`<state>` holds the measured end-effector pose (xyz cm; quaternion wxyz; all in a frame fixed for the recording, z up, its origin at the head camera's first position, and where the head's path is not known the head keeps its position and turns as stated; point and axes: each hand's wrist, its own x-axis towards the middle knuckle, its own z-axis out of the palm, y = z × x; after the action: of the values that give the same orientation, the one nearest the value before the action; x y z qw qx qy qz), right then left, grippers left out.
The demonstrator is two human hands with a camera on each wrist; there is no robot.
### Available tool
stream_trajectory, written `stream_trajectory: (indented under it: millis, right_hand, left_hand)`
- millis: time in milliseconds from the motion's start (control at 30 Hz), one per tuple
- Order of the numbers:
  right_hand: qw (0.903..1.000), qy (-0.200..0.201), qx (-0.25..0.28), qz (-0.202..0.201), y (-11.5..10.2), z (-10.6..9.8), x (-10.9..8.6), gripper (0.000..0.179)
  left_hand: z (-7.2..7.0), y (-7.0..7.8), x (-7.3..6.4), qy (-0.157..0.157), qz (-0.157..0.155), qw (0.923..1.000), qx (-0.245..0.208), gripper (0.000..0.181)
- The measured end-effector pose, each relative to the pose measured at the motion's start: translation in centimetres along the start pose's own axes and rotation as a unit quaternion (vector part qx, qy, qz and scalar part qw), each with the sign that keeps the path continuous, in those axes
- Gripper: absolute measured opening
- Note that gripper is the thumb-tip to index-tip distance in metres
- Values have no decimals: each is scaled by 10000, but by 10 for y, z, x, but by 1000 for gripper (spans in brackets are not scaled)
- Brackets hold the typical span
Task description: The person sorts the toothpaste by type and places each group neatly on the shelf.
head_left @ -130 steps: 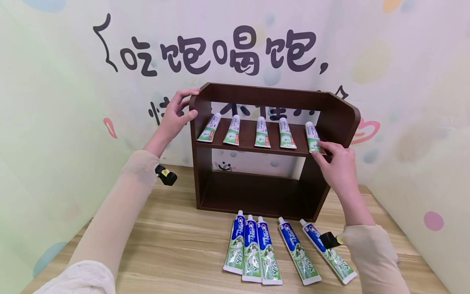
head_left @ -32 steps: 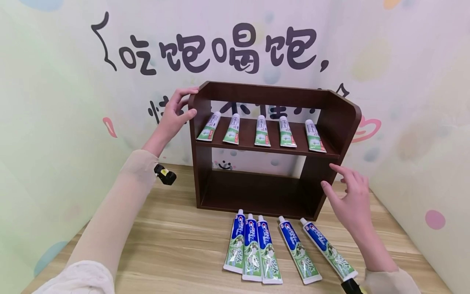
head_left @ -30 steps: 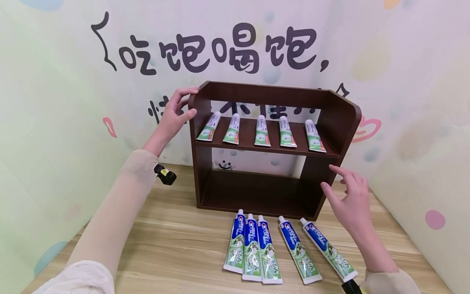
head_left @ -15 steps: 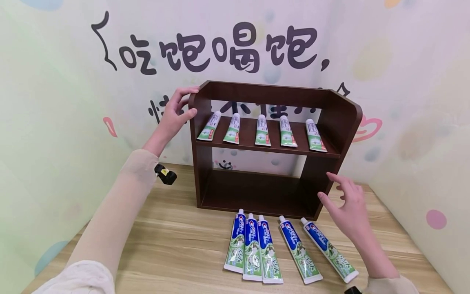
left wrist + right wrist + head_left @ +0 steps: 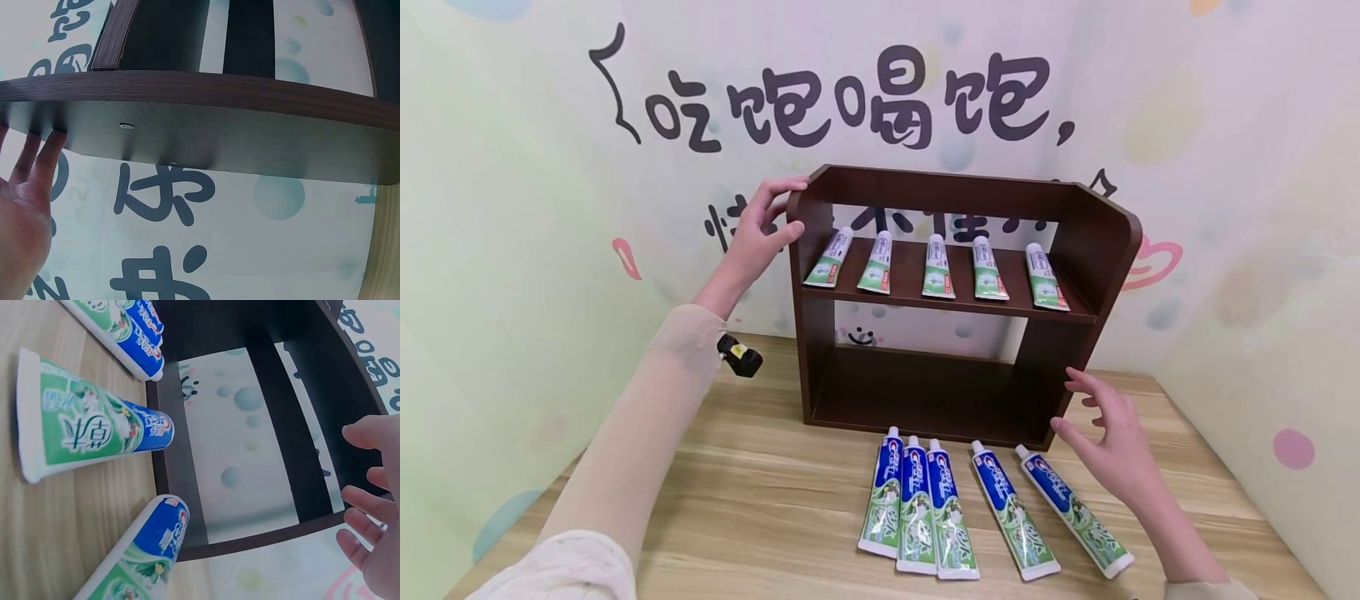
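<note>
My left hand (image 5: 754, 243) rests against the left side panel of a dark brown two-tier shelf (image 5: 955, 185). In the left wrist view, extended fingers (image 5: 49, 159) touch the panel's outer face. My right hand (image 5: 1108, 437) holds nothing and hovers by the shelf's lower right side, thumb and fingers apart. Below and left of it, a blue and green Crest toothpaste tube (image 5: 1072, 510) lies on the table. Another such tube (image 5: 1013, 521) lies beside it, and three more (image 5: 917, 515) sit close together further left. Several white and green toothpaste tubes (image 5: 937, 268) stand in a row on the upper tier.
The shelf's lower tier (image 5: 917, 387) has a bare board. A wood-grain table (image 5: 760, 500) carries everything, with a printed wall (image 5: 700, 50) close behind the shelf and another wall (image 5: 1262, 333) to the right.
My right hand has let go of the rightmost white and green tube on the upper tier, then drawn back and sunk lower beside the shelf. My left hand has stayed at the panel.
</note>
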<state>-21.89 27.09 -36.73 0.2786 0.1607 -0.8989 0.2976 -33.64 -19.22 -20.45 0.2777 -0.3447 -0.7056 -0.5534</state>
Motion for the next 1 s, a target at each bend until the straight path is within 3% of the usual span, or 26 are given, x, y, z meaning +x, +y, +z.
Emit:
stream_trajectory:
  millis: [500,733,1000]
  right_hand:
    - [9978,-653,-66,-68,26,7,-14,66]
    - [9929,-1188,-69,-76,40,6,-22,63]
    - [9898,-1409,-104,-182,55,9,-31,60]
  left_hand:
    - [-1,0,-1,-28,-69,10000,44,48]
    - [-1,1,-2,-25,-119,9999,48,47]
    - [-1,1,-1,-49,-3,10000,30,48]
